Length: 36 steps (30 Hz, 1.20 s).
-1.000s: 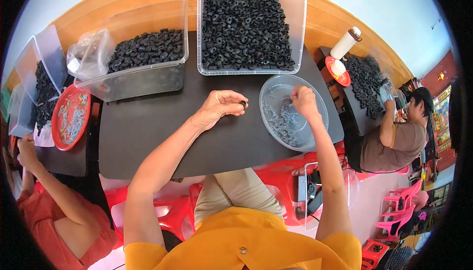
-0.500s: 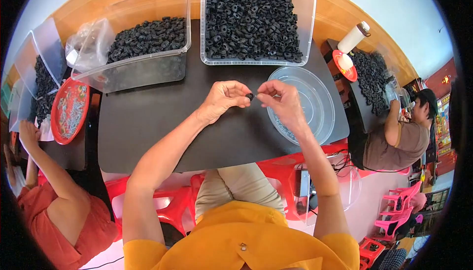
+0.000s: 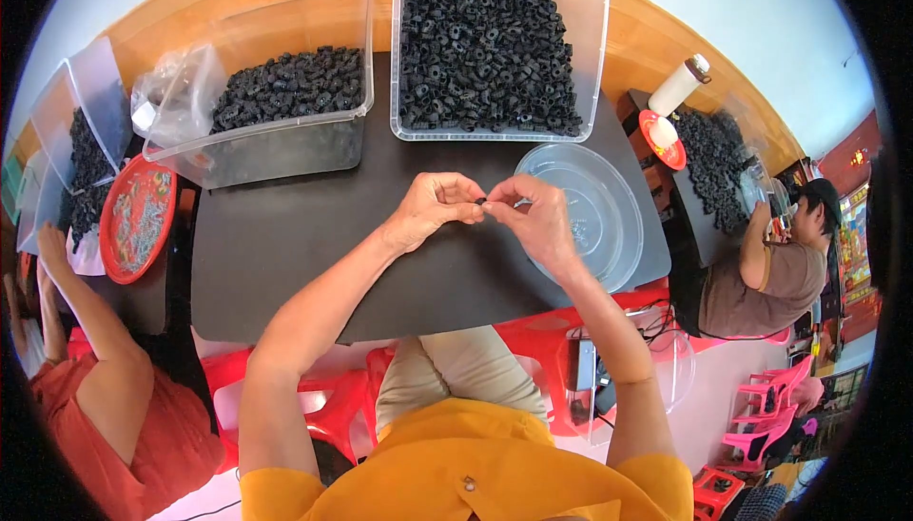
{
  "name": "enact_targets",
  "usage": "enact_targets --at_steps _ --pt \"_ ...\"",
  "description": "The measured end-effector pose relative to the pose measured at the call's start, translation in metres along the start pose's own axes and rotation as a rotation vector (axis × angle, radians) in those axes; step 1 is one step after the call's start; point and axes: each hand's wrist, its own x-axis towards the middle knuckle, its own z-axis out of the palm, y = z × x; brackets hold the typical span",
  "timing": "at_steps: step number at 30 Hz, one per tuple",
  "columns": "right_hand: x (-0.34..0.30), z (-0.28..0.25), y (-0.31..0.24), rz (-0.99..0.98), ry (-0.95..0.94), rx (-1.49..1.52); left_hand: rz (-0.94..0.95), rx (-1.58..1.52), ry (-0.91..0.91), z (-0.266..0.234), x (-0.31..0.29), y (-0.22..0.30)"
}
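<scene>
Black part (image 3: 481, 202), any lettering too small to read, sits above the desk (image 3: 314, 236), pinched by the left hand (image 3: 430, 211); the right hand (image 3: 540, 221), wrist bent inward, presses thumb and fingertip together against it.

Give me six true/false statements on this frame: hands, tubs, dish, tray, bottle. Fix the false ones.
1. The left hand holds a small black part. True.
2. On the table, the left tub and right tub both hold black pieces. True.
3. The right hand lies flat on the table. False: its fingers are bent, with the tips up at the black part, close to the left hand.
4. The clear dish sits right of the black part. True.
5. The red tray is heaped with black pieces. False: it holds small, mostly silvery bits.
6. The bottle stands left of the left tub. False: it is right of the right tub.
</scene>
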Motion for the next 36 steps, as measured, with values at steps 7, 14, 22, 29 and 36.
enact_targets --at_steps 7,14,22,29,36 --pt "-0.007 0.007 -0.002 -0.245 0.072 -0.128 -0.018 -0.06 -0.005 -0.001 0.001 0.001" --pt "0.048 -0.014 -0.003 -0.338 0.173 -0.298 -0.067 -0.157 -0.004 -0.006 0.001 0.001" --pt "0.205 -0.024 0.028 -0.538 0.296 -0.665 -0.064 -0.146 -0.052 -0.005 0.004 0.002" --pt "0.248 -0.014 0.038 -0.357 0.105 -0.897 -0.072 -0.102 -0.051 -0.008 0.004 0.004" --pt "0.235 -0.033 0.041 -0.441 0.105 -0.78 -0.067 -0.115 -0.068 -0.009 0.006 0.002"
